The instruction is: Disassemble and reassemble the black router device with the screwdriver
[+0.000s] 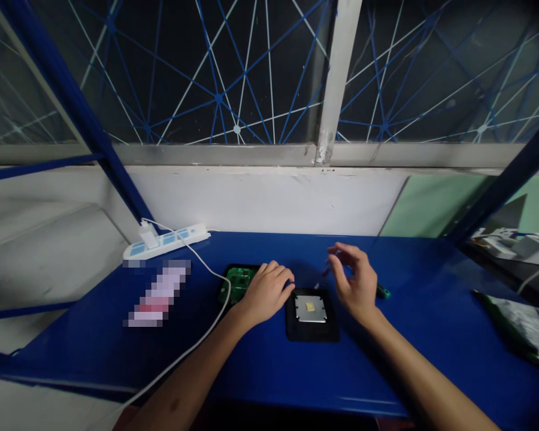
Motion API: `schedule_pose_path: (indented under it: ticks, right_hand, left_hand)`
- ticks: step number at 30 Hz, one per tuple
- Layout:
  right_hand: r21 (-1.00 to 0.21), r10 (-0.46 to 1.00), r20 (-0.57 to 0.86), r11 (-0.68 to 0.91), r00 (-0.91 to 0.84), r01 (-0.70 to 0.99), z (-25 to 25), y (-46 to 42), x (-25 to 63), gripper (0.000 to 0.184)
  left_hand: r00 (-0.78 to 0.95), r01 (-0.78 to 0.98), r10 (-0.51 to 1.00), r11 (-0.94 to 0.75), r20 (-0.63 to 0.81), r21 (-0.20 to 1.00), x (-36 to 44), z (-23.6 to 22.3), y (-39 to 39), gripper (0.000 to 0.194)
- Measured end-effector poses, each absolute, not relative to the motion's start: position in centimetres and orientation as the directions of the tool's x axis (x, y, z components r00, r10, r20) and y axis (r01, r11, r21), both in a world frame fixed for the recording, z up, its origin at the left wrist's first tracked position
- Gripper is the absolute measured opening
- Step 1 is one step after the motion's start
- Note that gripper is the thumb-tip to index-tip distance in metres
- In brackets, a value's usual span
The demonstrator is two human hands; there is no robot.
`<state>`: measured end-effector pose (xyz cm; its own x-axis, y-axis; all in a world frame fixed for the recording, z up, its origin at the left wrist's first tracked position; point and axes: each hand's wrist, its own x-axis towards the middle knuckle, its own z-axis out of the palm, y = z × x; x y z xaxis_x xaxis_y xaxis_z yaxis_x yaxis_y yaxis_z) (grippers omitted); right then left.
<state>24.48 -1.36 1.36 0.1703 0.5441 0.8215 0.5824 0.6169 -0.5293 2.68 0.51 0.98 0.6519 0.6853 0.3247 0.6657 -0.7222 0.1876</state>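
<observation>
My left hand (268, 291) lies with loosely bent fingers over the right side of a green circuit board (239, 281) in a black case. Its thumb is a little apart from the fingers, near the black cover, and I see nothing held. The black square cover (312, 332) lies flat between my hands, with a silver metal plate (303, 311) on it and a small yellowish pad (310, 307) at the middle. Raised to the right of the cover, my right hand (357, 284) pinches something small, thin and blurred. Behind that wrist shows a green handle (383, 292), partly hidden.
A white power strip (170, 240) with a plugged-in adapter stands at back left. Its white cable (206, 332) runs across the circuit board to the front edge. Left lies a pixelated pinkish object (161, 293); right, a silver-and-green bag (521, 326). Blue posts frame the table (260, 371).
</observation>
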Motion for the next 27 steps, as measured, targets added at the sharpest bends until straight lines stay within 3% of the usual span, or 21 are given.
schedule_pose_path:
  ticks: [3,6,16,23,27]
  right_hand:
    - [-0.561,0.639,0.749,0.472,0.175,0.680,1.2,-0.1,26.7,0.030]
    - [-0.467,0.757,0.648,0.315,0.078,0.826,0.4,0.8,28.9,0.033]
    - [-0.294,0.924,0.380,0.082,0.038,0.952,-2.3,0.5,29.6,0.019]
    - [-0.165,0.966,0.256,0.002,0.041,0.986,-2.0,-0.2,29.1,0.027]
    - [-0.174,0.952,0.305,0.042,0.013,0.984,-0.6,-0.6,28.9,0.033]
  left_hand:
    - [0.685,0.657,0.666,-0.740,0.294,0.144,3.0,1.2,1.2,0.013]
    - [0.712,0.643,0.648,-0.756,0.271,0.117,3.4,1.2,1.8,0.015]
    - [0.684,0.681,0.689,-0.721,0.240,0.126,3.1,0.4,2.6,0.014]
    - [0.678,0.684,0.691,-0.718,0.250,0.129,3.1,0.5,2.5,0.009]
    - [0.673,0.684,0.691,-0.717,0.265,0.132,3.0,0.9,2.2,0.015]
